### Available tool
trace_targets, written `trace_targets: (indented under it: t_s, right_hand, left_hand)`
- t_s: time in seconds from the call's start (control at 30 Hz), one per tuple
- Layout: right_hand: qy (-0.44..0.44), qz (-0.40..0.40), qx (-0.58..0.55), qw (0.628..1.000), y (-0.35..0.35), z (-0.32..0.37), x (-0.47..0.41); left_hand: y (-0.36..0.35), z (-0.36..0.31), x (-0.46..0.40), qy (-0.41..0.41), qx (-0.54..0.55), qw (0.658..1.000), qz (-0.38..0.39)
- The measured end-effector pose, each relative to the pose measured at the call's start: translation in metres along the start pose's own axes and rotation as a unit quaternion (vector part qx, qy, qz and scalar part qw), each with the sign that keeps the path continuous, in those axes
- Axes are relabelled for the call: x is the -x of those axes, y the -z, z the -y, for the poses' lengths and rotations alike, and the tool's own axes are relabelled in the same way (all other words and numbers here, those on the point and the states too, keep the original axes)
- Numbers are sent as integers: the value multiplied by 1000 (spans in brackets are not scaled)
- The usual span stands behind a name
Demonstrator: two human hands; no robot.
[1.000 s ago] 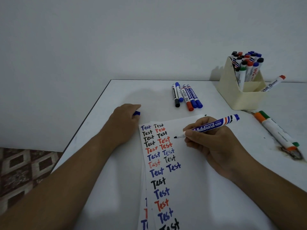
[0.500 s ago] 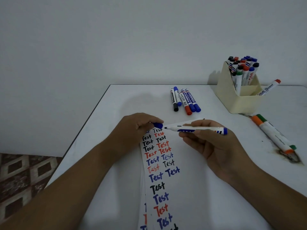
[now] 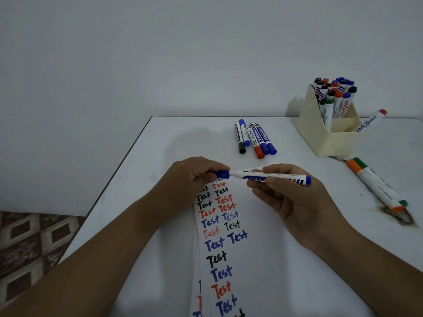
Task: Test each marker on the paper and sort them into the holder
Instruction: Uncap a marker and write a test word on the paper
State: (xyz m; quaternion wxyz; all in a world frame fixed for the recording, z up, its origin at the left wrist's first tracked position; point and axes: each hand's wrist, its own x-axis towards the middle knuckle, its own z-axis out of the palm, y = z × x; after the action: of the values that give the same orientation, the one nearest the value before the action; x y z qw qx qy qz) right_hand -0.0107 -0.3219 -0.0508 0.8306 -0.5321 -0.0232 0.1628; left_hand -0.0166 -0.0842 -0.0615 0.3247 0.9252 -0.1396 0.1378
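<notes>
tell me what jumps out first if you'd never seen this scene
Two hands meet mid-table: the left hand pinches a blue cap at the tip of a white blue-ended whiteboard marker gripped by the right hand. Beneath them lies a white paper strip covered in coloured "Test" scribbles, and a cream holder crammed with markers stands far right.

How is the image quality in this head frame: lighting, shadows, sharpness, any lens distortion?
Head view: dim, flat, bluish light with no glare; a soft shadow falls on the white table beyond the hands, and another behind the cream plastic marker holder; the handwritten "Test" words on the white paper strip read sharply; the wide lens bows the table's far edge and stretches the forearms near the bottom corners.
</notes>
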Motion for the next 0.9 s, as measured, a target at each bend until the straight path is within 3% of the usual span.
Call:
trace_targets:
  t_s: [0.23, 0.47, 0.9]
  right_hand:
    - [3, 13, 39, 999, -1, -2, 1]
    - [30, 27, 117, 992, -2, -6, 3]
    - [30, 30, 157, 987, -5, -8, 0]
  left_hand:
    - [0, -9, 0, 29, -5, 999, 42]
    - [-2, -13, -1, 59, -2, 997, 42]
    - [-3, -12, -4, 57, -18, 998, 29]
